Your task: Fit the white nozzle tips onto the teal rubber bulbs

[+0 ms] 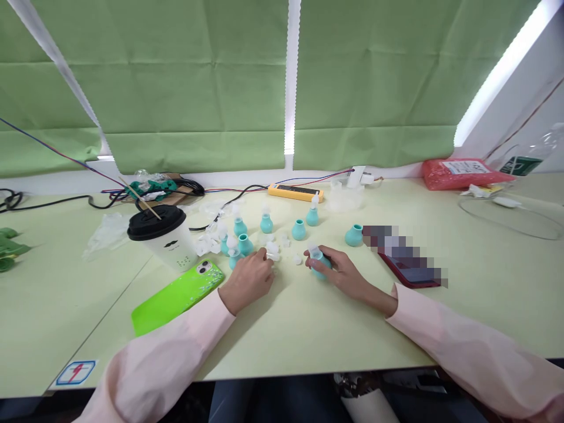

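My right hand [339, 271] is wrapped round a teal squeeze bulb [321, 267], which has a translucent plastic piece [314, 252] on its neck. My left hand [250, 277] rests low over the table with curled fingers. Its fingertips are at small clear plastic pieces [273, 254]; whether they grip one is hidden. Beside that hand stand several teal bulbs, some with clear tops, like the one behind [266, 223]. Bare necks show on an open bulb [298, 230] in the middle and another bulb [353, 235] to the right.
A lidded paper cup [170, 252] and a green phone [176, 296] lie left of my left hand. Right of my right hand is a dark red-edged phone [409, 264]. A yellow power strip [295, 192], cables and a red package [462, 174] line the back.
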Demonstrator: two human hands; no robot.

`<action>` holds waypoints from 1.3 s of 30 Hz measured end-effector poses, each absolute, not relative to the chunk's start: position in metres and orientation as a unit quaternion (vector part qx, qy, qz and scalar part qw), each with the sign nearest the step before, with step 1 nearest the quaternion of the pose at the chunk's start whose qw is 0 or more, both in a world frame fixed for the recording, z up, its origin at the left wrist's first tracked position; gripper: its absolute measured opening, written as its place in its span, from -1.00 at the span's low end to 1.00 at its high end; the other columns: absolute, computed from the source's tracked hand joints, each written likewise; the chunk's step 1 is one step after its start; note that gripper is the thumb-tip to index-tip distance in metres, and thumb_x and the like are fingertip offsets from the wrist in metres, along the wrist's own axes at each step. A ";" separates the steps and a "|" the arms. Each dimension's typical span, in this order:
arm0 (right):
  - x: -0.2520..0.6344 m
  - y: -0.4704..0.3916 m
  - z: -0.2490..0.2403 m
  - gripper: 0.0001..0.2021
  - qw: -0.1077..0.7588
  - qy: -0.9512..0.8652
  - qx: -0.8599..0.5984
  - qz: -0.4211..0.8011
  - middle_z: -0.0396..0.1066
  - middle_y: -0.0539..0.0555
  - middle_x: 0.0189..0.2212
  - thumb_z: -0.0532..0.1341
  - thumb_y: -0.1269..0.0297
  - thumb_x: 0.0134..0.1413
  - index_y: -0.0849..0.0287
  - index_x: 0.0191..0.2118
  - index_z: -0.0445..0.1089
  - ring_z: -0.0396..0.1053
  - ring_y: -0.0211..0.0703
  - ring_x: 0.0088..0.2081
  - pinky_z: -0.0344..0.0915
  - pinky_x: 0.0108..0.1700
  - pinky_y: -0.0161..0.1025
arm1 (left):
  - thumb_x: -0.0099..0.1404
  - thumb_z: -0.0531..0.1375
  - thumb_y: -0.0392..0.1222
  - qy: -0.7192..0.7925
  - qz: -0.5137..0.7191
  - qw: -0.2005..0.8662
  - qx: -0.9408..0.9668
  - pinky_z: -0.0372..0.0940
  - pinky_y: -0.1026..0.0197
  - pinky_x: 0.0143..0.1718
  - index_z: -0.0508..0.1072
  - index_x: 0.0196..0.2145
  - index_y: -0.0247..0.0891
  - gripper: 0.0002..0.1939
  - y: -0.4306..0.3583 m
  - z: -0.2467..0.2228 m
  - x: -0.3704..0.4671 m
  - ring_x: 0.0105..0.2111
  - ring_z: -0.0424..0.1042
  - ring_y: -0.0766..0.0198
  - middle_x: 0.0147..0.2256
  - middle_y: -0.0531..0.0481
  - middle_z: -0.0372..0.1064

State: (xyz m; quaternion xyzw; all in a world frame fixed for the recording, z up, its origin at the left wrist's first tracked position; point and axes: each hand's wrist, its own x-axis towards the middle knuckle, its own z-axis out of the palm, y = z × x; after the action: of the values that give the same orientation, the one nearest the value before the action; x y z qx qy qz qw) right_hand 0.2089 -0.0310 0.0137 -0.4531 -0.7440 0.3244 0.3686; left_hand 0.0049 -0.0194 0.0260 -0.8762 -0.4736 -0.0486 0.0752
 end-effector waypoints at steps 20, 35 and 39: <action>0.205 -0.037 0.004 -0.82 0.346 -0.844 -0.400 0.087 0.37 0.08 -0.36 0.09 0.23 -0.04 0.18 -0.28 0.24 0.31 -0.18 -0.34 0.20 -0.32 -0.27 | -0.02 0.18 -0.23 -0.406 -0.441 -0.327 -0.731 0.31 0.31 -0.41 0.36 -0.42 -0.31 -0.85 -0.028 0.032 0.010 -0.38 0.31 0.33 -0.38 -0.02 0.28; 0.205 -0.043 0.002 -0.79 0.364 -0.858 -0.348 -0.102 0.30 0.05 -0.57 0.11 0.23 -0.06 0.24 -0.31 0.31 0.22 -0.25 -0.52 0.12 -0.49 -0.30 | -0.25 0.32 -0.31 -0.413 -0.430 -0.580 -0.555 0.28 0.28 -0.36 0.46 -0.42 -0.33 -0.69 -0.024 0.023 0.015 -0.48 0.37 0.33 -0.50 0.02 0.42; 0.203 -0.046 0.001 -0.79 0.366 -0.853 -0.353 -0.114 0.31 0.06 -0.56 0.09 0.24 -0.04 0.26 -0.29 0.30 0.22 -0.24 -0.52 0.11 -0.48 -0.29 | -0.22 0.31 -0.31 -0.397 -0.440 -0.583 -0.556 0.25 0.30 -0.36 0.48 -0.46 -0.31 -0.75 -0.023 0.020 0.016 -0.46 0.34 0.35 -0.48 0.03 0.41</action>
State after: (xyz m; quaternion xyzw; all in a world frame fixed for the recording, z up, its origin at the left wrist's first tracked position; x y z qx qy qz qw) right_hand 0.2030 -0.0456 0.0008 -0.3534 -0.8532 -0.1136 0.3663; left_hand 0.0158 -0.0232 0.0196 -0.5560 -0.3971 -0.4397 -0.5830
